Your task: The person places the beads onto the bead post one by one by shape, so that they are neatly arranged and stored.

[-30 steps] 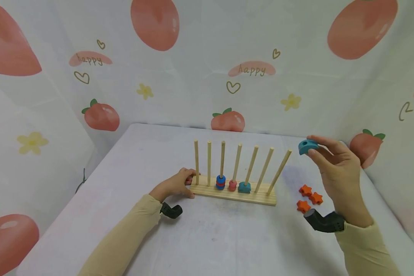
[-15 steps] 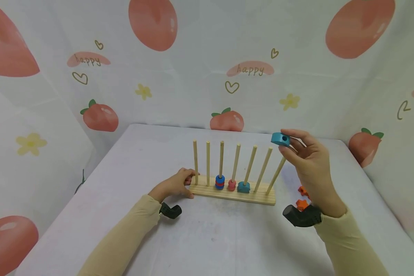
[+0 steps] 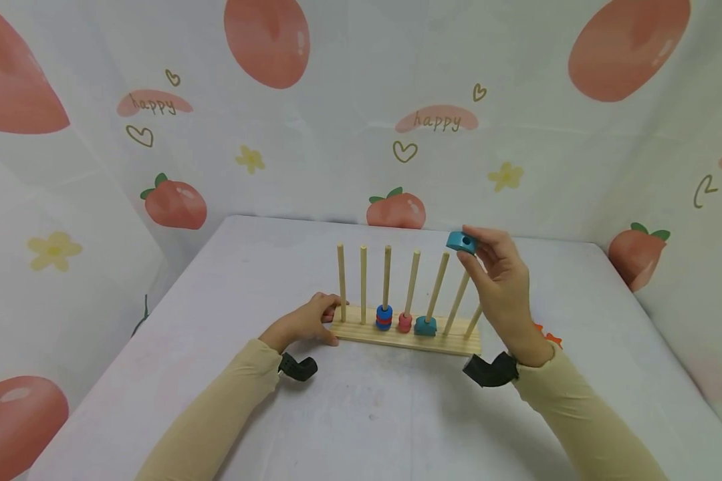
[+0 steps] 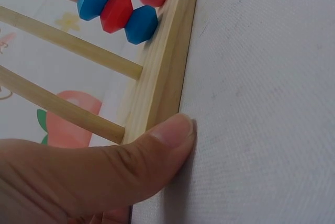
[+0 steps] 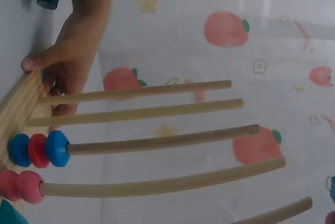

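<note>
At its left end, my left hand (image 3: 303, 322) grips a wooden peg board (image 3: 367, 333), thumb along the front edge and fingers behind. In the left wrist view, the thumb (image 4: 162, 145) presses against the base. Between thumb and fingers, my right hand (image 3: 501, 290) pinches a teal half-round bead (image 3: 456, 241) with a hole, held near the tops of the fifth and sixth pegs. On the third peg sit blue and red beads (image 3: 384, 318); the fourth carries pink beads (image 3: 405, 323). A teal bead (image 3: 424, 326) rests at the foot of the fifth peg.
Orange star beads (image 3: 553, 339) lie on the white table (image 3: 361, 421) to the right, partly hidden behind my right wrist. The upright pegs (image 5: 167, 141) stand in a row along the base. A fruit-patterned cloth (image 3: 337, 133) hangs behind the table.
My right hand has moved left with the teal bead, from right of the board to over its right-hand pegs, now covering part of the orange stars. The left hand stays put.
</note>
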`<action>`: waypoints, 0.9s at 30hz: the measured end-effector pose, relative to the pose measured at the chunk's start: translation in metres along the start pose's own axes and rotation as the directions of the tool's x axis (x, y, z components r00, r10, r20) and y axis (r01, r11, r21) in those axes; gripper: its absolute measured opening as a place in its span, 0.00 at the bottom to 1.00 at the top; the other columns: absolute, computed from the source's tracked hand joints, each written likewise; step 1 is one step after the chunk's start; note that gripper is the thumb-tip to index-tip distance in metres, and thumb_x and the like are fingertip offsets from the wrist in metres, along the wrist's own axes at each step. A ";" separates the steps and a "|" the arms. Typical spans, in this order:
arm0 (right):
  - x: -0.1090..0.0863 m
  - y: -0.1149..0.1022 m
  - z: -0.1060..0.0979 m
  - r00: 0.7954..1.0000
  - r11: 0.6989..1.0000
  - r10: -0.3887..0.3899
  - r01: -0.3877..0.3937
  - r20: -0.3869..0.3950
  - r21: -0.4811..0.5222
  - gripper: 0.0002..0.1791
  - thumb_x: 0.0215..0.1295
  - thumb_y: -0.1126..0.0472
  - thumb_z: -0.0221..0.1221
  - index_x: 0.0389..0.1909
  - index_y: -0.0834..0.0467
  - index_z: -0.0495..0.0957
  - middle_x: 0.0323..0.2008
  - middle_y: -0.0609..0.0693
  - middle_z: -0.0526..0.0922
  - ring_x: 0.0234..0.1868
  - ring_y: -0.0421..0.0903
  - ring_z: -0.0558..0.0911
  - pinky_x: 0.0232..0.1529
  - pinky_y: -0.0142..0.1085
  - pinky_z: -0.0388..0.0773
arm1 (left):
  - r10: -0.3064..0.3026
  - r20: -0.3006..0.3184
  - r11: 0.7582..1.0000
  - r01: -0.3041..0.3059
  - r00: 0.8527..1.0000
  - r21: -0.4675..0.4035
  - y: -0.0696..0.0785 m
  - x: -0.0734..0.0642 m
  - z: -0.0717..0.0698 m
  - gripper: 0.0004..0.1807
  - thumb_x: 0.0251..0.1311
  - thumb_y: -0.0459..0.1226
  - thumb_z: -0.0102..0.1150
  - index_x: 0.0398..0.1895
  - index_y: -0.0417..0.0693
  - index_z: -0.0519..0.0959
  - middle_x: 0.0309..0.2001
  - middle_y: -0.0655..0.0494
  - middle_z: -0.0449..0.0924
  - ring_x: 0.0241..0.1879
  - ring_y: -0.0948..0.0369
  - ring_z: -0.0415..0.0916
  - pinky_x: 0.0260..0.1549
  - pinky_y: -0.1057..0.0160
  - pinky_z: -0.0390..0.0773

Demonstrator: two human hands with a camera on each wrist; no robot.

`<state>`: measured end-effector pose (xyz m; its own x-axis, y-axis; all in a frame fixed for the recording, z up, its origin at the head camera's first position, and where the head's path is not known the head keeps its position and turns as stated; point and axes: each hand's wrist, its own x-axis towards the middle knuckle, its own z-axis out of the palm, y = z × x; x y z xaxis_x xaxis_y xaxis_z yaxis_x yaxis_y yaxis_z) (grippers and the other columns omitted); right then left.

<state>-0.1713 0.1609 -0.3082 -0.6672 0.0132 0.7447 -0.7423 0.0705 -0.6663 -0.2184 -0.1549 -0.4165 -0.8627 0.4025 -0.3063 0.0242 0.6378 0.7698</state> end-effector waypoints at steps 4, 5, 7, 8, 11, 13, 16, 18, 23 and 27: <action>-0.005 0.008 0.003 1.000 0.996 -0.025 0.026 0.012 -0.084 0.21 0.61 0.81 0.55 0.56 0.71 0.73 0.50 0.50 0.76 0.51 0.38 0.78 0.58 0.28 0.73 | -0.005 -0.001 1.000 0.005 1.000 -0.002 0.000 0.000 0.000 0.43 0.43 0.26 0.74 0.66 0.43 0.65 0.56 0.44 0.60 0.61 0.50 0.65 0.61 0.53 0.69; -0.005 0.010 0.004 0.999 0.995 -0.027 0.029 0.016 -0.098 0.21 0.61 0.80 0.55 0.56 0.72 0.72 0.50 0.48 0.76 0.50 0.38 0.77 0.58 0.27 0.73 | -0.005 -0.001 1.000 0.005 1.000 -0.001 0.000 0.000 0.000 0.43 0.43 0.26 0.74 0.66 0.43 0.65 0.56 0.44 0.61 0.60 0.50 0.65 0.61 0.53 0.69; -0.007 0.013 0.005 0.999 0.993 -0.029 0.032 0.023 -0.116 0.21 0.61 0.80 0.56 0.56 0.73 0.71 0.50 0.43 0.75 0.49 0.37 0.76 0.56 0.24 0.73 | -0.004 -0.003 1.000 0.004 1.000 0.002 -0.001 0.001 0.000 0.43 0.43 0.26 0.74 0.66 0.43 0.65 0.56 0.44 0.61 0.60 0.50 0.65 0.61 0.53 0.69; -0.007 0.015 0.006 0.999 0.993 -0.028 0.031 0.026 -0.117 0.21 0.61 0.80 0.56 0.56 0.73 0.71 0.50 0.41 0.75 0.49 0.36 0.76 0.54 0.24 0.73 | -0.002 -0.003 1.000 0.002 1.000 0.002 -0.001 0.001 0.000 0.44 0.43 0.26 0.74 0.66 0.43 0.65 0.56 0.44 0.61 0.60 0.50 0.65 0.61 0.53 0.69; -0.009 0.018 0.007 0.999 0.992 -0.033 0.037 0.032 -0.117 0.21 0.60 0.80 0.56 0.56 0.74 0.71 0.49 0.38 0.75 0.47 0.35 0.75 0.51 0.22 0.72 | 0.005 -0.001 1.000 -0.005 1.000 -0.002 -0.002 0.001 0.001 0.44 0.43 0.26 0.74 0.66 0.42 0.65 0.56 0.44 0.61 0.60 0.50 0.65 0.61 0.53 0.69; -0.010 0.020 0.008 0.999 0.994 -0.038 0.042 0.036 -0.105 0.20 0.60 0.80 0.56 0.55 0.74 0.71 0.49 0.38 0.76 0.46 0.34 0.75 0.50 0.22 0.72 | 0.007 0.002 1.000 -0.007 1.000 -0.006 -0.002 0.001 0.000 0.44 0.43 0.26 0.74 0.66 0.42 0.64 0.56 0.44 0.60 0.61 0.50 0.65 0.62 0.53 0.69; -0.010 0.021 0.008 0.998 0.994 -0.047 0.051 0.039 -0.094 0.20 0.60 0.80 0.56 0.55 0.75 0.71 0.49 0.38 0.77 0.45 0.34 0.75 0.51 0.21 0.72 | 0.009 0.002 1.000 -0.009 1.000 -0.003 -0.001 0.001 0.000 0.43 0.43 0.26 0.74 0.66 0.43 0.65 0.56 0.44 0.61 0.60 0.50 0.65 0.62 0.53 0.68; -0.010 0.021 0.009 0.998 0.995 -0.044 0.048 0.044 -0.088 0.20 0.60 0.80 0.55 0.55 0.76 0.71 0.49 0.38 0.77 0.46 0.34 0.75 0.52 0.22 0.72 | 0.008 0.002 1.000 -0.008 1.000 0.000 -0.001 0.000 0.000 0.44 0.43 0.26 0.74 0.66 0.42 0.64 0.56 0.44 0.60 0.60 0.50 0.65 0.61 0.53 0.69; -0.011 0.023 0.008 0.996 0.993 -0.016 0.026 0.086 -0.113 0.20 0.60 0.80 0.55 0.54 0.74 0.71 0.49 0.39 0.76 0.48 0.34 0.76 0.54 0.23 0.73 | 0.010 0.001 1.000 -0.010 1.000 -0.002 0.001 -0.001 0.000 0.44 0.43 0.26 0.74 0.66 0.42 0.64 0.56 0.44 0.60 0.60 0.50 0.65 0.61 0.52 0.69; -0.011 0.023 0.007 0.995 0.993 -0.007 0.019 0.102 -0.118 0.21 0.58 0.83 0.55 0.54 0.74 0.71 0.47 0.40 0.76 0.47 0.33 0.77 0.52 0.21 0.73 | 0.013 0.001 1.000 -0.013 1.000 -0.004 0.000 0.000 0.000 0.43 0.43 0.26 0.74 0.66 0.43 0.66 0.55 0.44 0.61 0.59 0.50 0.65 0.61 0.52 0.69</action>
<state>-0.1820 0.1553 -0.3319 -0.6649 -0.0888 0.7417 -0.7424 0.1879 -0.6430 -0.2180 -0.1549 -0.4160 -0.8618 0.4116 -0.2965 0.0337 0.6297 0.7761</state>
